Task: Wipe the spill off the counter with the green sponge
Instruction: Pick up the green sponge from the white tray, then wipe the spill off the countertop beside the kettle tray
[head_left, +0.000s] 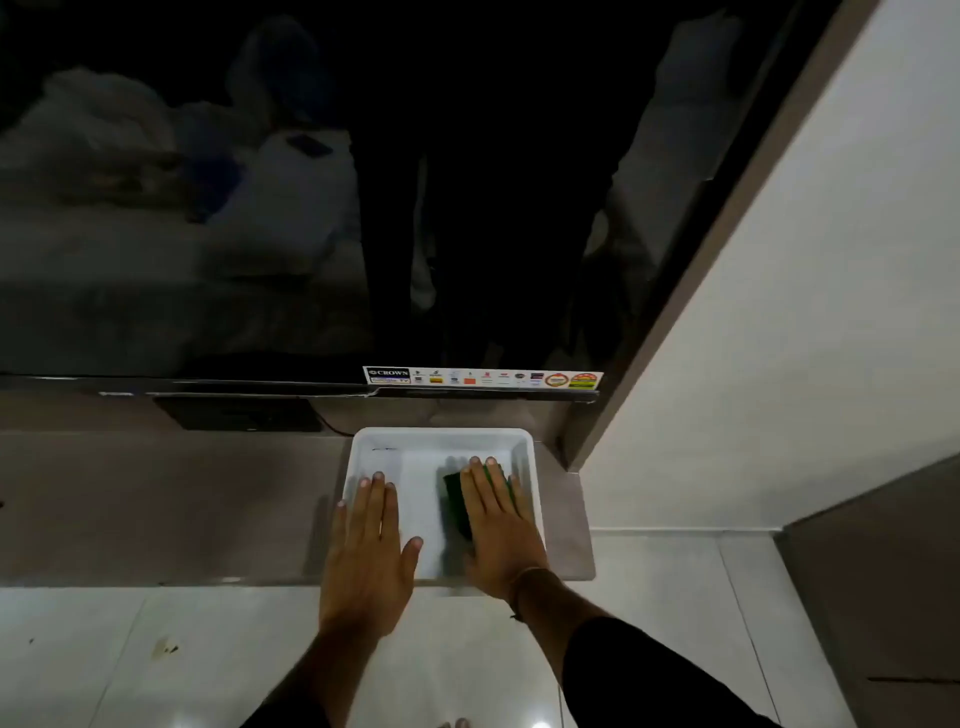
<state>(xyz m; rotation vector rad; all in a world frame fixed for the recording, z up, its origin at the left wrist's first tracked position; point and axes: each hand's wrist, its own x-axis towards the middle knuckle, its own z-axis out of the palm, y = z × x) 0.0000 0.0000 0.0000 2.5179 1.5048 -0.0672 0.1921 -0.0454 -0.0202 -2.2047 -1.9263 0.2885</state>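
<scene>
Right hand (501, 525) presses green sponge (457, 501) flat inside white tray (441, 439)

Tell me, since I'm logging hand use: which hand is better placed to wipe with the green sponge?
Right. The right hand already lies flat on the green sponge inside the white tray; the left hand rests open, off the sponge.

Green sponge (457, 501), white tray (441, 439), grey-brown counter (156, 493), black sleeve (649, 670)
</scene>
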